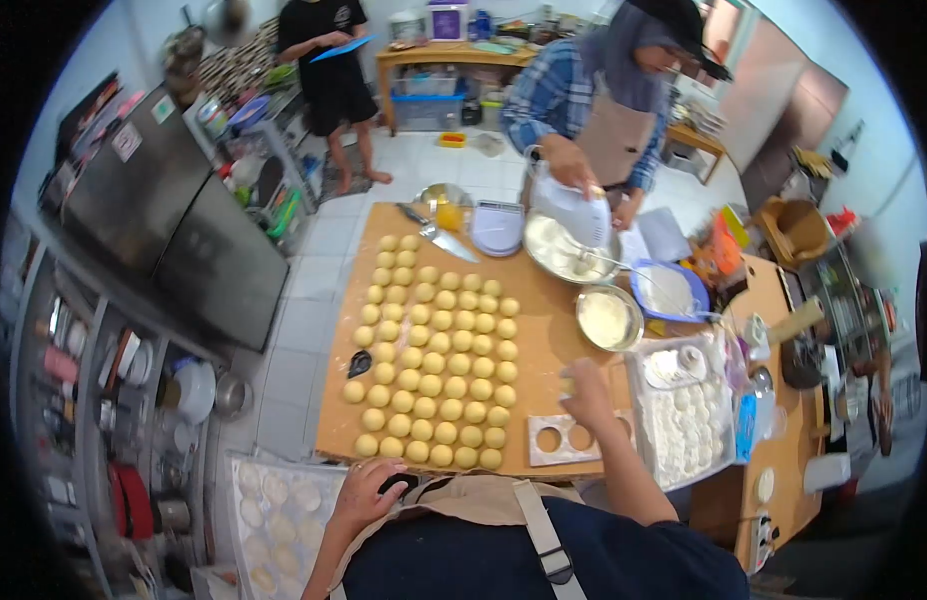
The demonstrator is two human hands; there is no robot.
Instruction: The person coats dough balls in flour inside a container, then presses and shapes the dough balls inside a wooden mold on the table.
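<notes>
dough balls [456, 387] stand in close rows on the table [544, 350], beside a white board with round holes [566, 455]. the right hand [589, 402] is above the table at the board's far edge, fingers bent inward; blur hides their exact opening and any held item. the left hand [367, 494] is at the near table edge, fingers loosely bent; its grip cannot be told. the step in hand appears to be work at the board. the next move calls for a steady board and light finger pressure. a bowl of pale filling [606, 320] lies beyond; a tray [639, 400] sits beside the board. across the table, a co-worker [624, 130] holds a mixer [581, 212].
</notes>
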